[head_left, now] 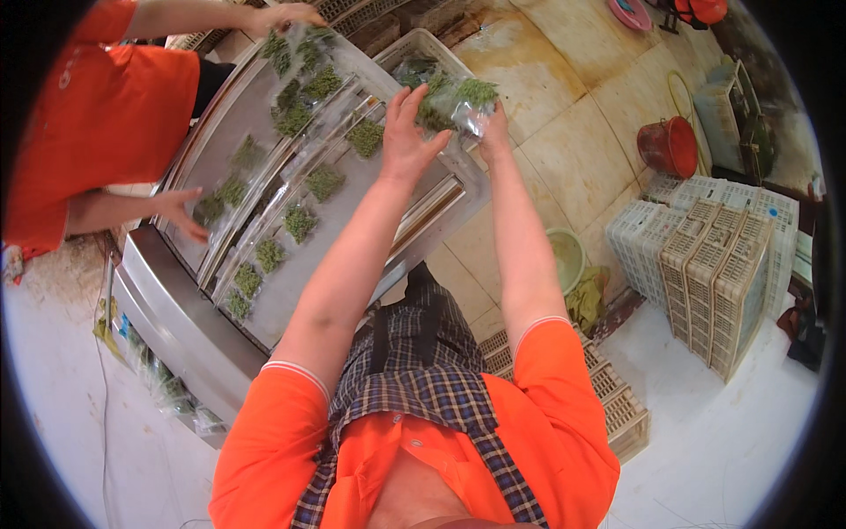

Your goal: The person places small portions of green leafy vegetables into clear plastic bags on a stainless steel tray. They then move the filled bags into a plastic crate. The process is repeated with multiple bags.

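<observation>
My right hand (495, 130) grips a clear plastic bag of green sprigs (476, 92) over the near end of a pale plastic crate. Beside it, my left hand (410, 139) has its fingers spread, close to the bagged greens; whether its fingertips touch the plastic I cannot tell. More bags lie in the crate (451, 55), partly hidden by my hands. Below and to the left is a metal packing machine (304, 264), its flat bed lined with bars. Several clear bags of greens (324, 181) lie in rows along those bars.
At the left, a co-worker in an orange shirt (106, 123) has one hand (183, 212) over the bed and another (291, 16) at its far edge. Stacked crates (718, 273), a red bucket (667, 147) and a green basin (566, 259) stand to the right. Another crate (617, 401) sits by my right side.
</observation>
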`<move>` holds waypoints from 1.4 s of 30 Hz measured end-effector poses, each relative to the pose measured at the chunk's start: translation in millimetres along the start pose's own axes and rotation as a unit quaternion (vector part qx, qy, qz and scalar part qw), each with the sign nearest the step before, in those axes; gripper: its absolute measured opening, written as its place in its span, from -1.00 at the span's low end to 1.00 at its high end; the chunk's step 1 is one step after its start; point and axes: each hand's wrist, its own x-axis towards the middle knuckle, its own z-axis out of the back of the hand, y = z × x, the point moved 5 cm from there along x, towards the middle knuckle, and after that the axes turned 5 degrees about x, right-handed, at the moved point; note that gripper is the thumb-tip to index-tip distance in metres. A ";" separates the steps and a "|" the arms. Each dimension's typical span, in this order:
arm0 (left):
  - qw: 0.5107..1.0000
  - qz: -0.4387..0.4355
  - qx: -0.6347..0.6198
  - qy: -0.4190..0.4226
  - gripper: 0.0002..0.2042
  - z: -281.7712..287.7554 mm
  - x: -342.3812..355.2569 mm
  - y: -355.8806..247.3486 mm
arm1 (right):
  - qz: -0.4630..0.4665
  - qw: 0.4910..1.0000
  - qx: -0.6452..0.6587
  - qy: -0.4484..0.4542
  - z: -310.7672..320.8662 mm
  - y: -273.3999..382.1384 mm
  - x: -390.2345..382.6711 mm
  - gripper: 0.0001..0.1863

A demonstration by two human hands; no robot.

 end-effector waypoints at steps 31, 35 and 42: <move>0.954 0.065 0.291 -0.008 -0.11 84.6 -118.8 46.3 | 0.233 0.882 -0.395 0.104 -84.6 -10.8 -141.6 -0.52; 0.962 -0.032 0.260 0.079 -0.19 41.9 -79.0 27.1 | 0.145 0.948 -0.269 0.090 -27.8 0.2 -98.9 -0.54; 0.956 -0.157 0.235 0.081 -0.51 -7.6 -19.7 -6.9 | 0.000 1.000 0.000 -0.020 22.6 -19.3 -36.2 -0.47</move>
